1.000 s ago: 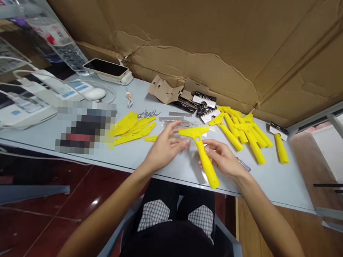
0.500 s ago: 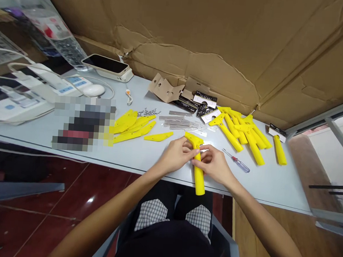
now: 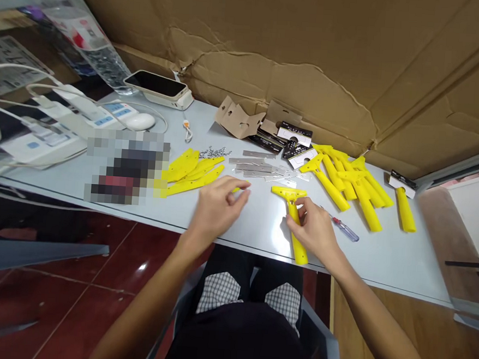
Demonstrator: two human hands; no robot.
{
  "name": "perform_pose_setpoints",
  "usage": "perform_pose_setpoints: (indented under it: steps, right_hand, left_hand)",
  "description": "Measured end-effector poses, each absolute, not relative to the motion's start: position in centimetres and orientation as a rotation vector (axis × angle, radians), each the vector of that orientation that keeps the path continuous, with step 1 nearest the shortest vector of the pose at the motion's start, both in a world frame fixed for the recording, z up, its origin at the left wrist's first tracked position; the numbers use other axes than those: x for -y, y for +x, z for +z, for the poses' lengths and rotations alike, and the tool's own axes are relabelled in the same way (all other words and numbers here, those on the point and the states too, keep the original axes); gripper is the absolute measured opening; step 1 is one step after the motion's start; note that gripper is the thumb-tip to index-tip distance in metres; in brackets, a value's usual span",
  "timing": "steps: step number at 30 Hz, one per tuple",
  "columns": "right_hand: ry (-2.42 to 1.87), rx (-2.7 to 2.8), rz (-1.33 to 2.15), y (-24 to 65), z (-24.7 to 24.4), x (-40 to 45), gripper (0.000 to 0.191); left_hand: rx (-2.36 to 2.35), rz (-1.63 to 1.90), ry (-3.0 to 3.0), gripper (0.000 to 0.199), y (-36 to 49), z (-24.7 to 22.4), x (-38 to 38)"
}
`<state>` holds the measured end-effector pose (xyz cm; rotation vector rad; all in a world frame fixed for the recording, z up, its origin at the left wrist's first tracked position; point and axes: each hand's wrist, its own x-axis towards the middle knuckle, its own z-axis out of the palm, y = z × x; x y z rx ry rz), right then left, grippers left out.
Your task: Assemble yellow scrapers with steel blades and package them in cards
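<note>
My right hand [image 3: 317, 224] grips a yellow plastic scraper handle [image 3: 299, 250] near its neck, with its wide T-shaped head pointing away from me. My left hand [image 3: 216, 206] is off the handle, fingers curled but apart, above a small yellow cover plate [image 3: 236, 189] that it mostly hides. Several more yellow cover plates [image 3: 183, 167] lie left of it. Behind are a heap of small screws [image 3: 214, 152] and several flat metal blades [image 3: 253, 169]. A screwdriver [image 3: 346, 230] with a clear handle lies just right of my right hand.
At the right lie several yellow scraper handles [image 3: 363, 204] and one separate handle [image 3: 406, 213]. Opened card packaging [image 3: 243, 122] stands along the cardboard wall [image 3: 271, 72]. To the left are a phone [image 3: 158, 83], power strips with cables [image 3: 40, 146] and a bottle [image 3: 93, 43].
My left hand has let go of the scraper handle and moved left over the cover plate. The right hand still holds the handle. The view has shifted slightly.
</note>
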<state>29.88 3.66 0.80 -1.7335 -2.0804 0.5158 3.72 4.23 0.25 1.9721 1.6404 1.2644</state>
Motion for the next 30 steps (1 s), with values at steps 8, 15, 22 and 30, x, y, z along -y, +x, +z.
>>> perform_pose_setpoints:
  steps: [8, 15, 22, 30]
  right_hand:
    - [-1.610, 2.148, 0.540, 30.7, 2.2, -4.8, 0.028]
    - [-1.464, 2.378, 0.333, 31.6, 3.6, -13.0, 0.028]
    - [-1.531, 2.684, 0.191, 29.6, 3.9, -16.3, 0.025]
    - [-1.485, 2.738, 0.103, 31.6, 3.2, -16.3, 0.016]
  left_hand:
    - [-1.740, 1.053, 2.136, 0.016, 0.8, 1.4, -7.3]
    - [-1.485, 0.946, 2.183, 0.026, 4.5, 0.0, -5.2]
    - [-1.474, 0.793, 2.127, 0.026, 5.7, -0.7, -4.9]
    - [-1.505, 0.834, 2.100, 0.023, 5.5, -1.1, -5.6]
